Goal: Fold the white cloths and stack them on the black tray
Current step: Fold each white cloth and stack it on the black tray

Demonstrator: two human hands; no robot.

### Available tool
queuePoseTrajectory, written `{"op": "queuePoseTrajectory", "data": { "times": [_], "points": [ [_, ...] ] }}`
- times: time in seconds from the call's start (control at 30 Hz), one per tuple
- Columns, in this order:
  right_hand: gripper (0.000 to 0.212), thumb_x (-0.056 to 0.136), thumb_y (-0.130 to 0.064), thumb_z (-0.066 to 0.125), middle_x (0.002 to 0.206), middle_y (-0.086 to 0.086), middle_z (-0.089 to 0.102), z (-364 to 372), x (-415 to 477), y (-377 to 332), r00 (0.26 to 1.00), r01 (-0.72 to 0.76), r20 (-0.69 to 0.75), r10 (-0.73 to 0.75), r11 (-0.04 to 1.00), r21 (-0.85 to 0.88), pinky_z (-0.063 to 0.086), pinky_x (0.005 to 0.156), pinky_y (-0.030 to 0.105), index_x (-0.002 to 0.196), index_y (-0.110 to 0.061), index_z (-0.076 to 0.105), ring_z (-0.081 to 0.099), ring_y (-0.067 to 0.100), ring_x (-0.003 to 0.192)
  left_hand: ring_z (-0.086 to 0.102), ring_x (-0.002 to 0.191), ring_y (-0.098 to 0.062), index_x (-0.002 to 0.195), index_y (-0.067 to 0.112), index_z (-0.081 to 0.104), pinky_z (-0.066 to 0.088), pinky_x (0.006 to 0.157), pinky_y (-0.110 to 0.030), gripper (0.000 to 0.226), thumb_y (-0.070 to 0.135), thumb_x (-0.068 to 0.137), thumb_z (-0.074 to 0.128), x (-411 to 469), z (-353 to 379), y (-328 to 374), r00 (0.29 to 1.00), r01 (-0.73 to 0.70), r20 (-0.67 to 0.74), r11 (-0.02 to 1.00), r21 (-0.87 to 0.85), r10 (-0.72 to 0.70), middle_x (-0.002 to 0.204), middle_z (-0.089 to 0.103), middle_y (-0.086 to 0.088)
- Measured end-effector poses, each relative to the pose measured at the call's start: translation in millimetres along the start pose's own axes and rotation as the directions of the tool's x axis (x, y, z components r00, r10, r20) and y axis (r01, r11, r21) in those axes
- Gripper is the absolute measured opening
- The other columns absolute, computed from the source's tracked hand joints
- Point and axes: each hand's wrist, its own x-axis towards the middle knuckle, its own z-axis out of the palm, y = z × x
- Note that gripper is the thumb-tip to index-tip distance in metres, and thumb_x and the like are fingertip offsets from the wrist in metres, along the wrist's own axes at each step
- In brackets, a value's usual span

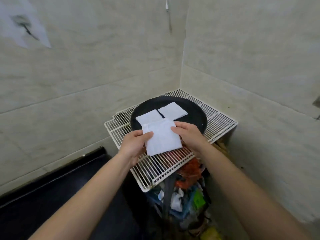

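A round black tray (194, 116) lies on a white wire rack in the corner. Two folded white cloths rest on it side by side: one at the left (147, 117), one at the right (173, 110). I hold a third folded white cloth (162, 137) just above the tray's near edge. My left hand (134, 146) pinches its left edge with thumb on top. My right hand (188, 135) grips its right edge, fingers curled under it.
The white wire rack (220, 123) sits over a bin of mixed rubbish (187, 193). Tiled walls close in behind and to the right. A dark counter (52, 201) runs along the lower left.
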Motion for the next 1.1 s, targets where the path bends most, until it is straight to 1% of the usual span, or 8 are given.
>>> {"op": "queuePoseTrajectory", "data": {
  "times": [0.13, 0.3, 0.47, 0.6, 0.73, 0.87, 1.0, 1.1],
  "points": [
    [0.02, 0.098, -0.013, 0.058, 0.108, -0.006, 0.073, -7, 59, -11, 0.988, -0.028, 0.151, 0.034, 0.999, -0.043, 0.056, 0.092, 0.033, 0.103, -0.027, 0.071, 0.068, 0.012, 0.1, 0.074, 0.087, -0.026, 0.106, 0.004, 0.068, 0.06, 0.069, -0.037, 0.015, 0.007, 0.092, 0.066, 37, 17, 11, 0.988, 0.034, -0.149, 0.999, -0.026, -0.038, 0.099, 0.075, -0.012],
    [0.039, 0.097, -0.014, 0.059, 0.129, -0.002, 0.064, -6, 126, -18, 0.975, -0.01, 0.22, 0.042, 0.99, -0.142, 0.049, 0.102, 0.033, 0.136, -0.017, 0.059, 0.059, 0.014, 0.115, 0.071, 0.09, -0.03, 0.106, 0.004, 0.067, 0.06, 0.077, -0.041, 0.019, -0.003, 0.091, 0.058, 79, 26, 21, 0.951, 0.02, -0.307, 1.0, 0.0, -0.019, 0.105, 0.072, -0.016],
    [0.045, 0.095, -0.012, 0.057, 0.133, 0.002, 0.062, 6, 173, -23, 0.968, 0.055, 0.249, 0.013, 0.963, -0.264, 0.049, 0.099, 0.034, 0.14, -0.018, 0.055, 0.058, 0.016, 0.118, 0.067, 0.091, -0.033, 0.117, 0.008, 0.057, 0.06, 0.066, -0.039, 0.034, -0.006, 0.086, 0.062, 114, 25, 29, 0.903, 0.013, -0.43, 1.0, -0.006, -0.015, 0.109, 0.067, -0.02],
    [0.048, 0.095, -0.012, 0.056, 0.136, 0.004, 0.061, 12, 195, -25, 0.961, 0.098, 0.278, 0.004, 0.93, -0.353, 0.044, 0.108, 0.035, 0.143, -0.018, 0.052, 0.056, 0.018, 0.124, 0.07, 0.089, -0.036, 0.101, 0.016, 0.06, 0.06, 0.078, -0.055, 0.031, 0.0, 0.076, 0.067, 137, 18, 26, 0.874, 0.034, -0.485, 0.999, 0.042, -0.009, 0.099, 0.07, -0.017],
    [0.049, 0.093, -0.011, 0.058, 0.133, 0.004, 0.062, 12, 204, -18, 0.96, 0.099, 0.278, 0.028, 0.896, -0.433, 0.04, 0.11, 0.032, 0.142, -0.014, 0.053, 0.054, 0.02, 0.127, 0.07, 0.09, -0.031, 0.092, 0.02, 0.061, 0.06, 0.079, -0.053, 0.028, 0.009, 0.068, 0.069, 154, 11, 8, 0.87, 0.068, -0.492, 0.982, 0.177, 0.028, 0.093, 0.069, -0.007],
    [0.049, 0.091, -0.011, 0.062, 0.13, 0.004, 0.063, 12, 209, -15, 0.961, 0.123, 0.278, 0.009, 0.884, -0.452, 0.043, 0.106, 0.029, 0.14, -0.015, 0.055, 0.056, 0.018, 0.123, 0.071, 0.088, -0.029, 0.09, 0.019, 0.065, 0.06, 0.08, -0.052, 0.029, 0.016, 0.062, 0.069, 156, 9, 0, 0.884, 0.05, -0.461, 0.966, 0.255, 0.076, 0.093, 0.072, -0.006],
    [0.05, 0.09, -0.012, 0.061, 0.129, 0.003, 0.063, 10, 209, -14, 0.962, 0.116, 0.271, 0.016, 0.879, -0.463, 0.043, 0.104, 0.028, 0.139, -0.016, 0.055, 0.056, 0.017, 0.121, 0.068, 0.093, -0.026, 0.112, 0.008, 0.066, 0.059, 0.085, -0.047, 0.031, 0.005, 0.082, 0.072, 146, 15, 6, 0.885, 0.043, -0.449, 0.935, 0.352, 0.128, 0.091, 0.066, 0.0],
    [0.05, 0.09, -0.012, 0.059, 0.129, 0.002, 0.062, 9, 207, -14, 0.957, 0.125, 0.288, 0.022, 0.867, -0.482, 0.047, 0.084, 0.021, 0.14, -0.017, 0.054, 0.056, 0.015, 0.114, 0.066, 0.094, -0.023, 0.12, 0.004, 0.065, 0.058, 0.088, -0.044, 0.036, 0.005, 0.084, 0.071, 144, 18, 5, 0.88, 0.037, -0.446, 0.913, 0.406, 0.163, 0.09, 0.064, 0.003]
  ]
}}
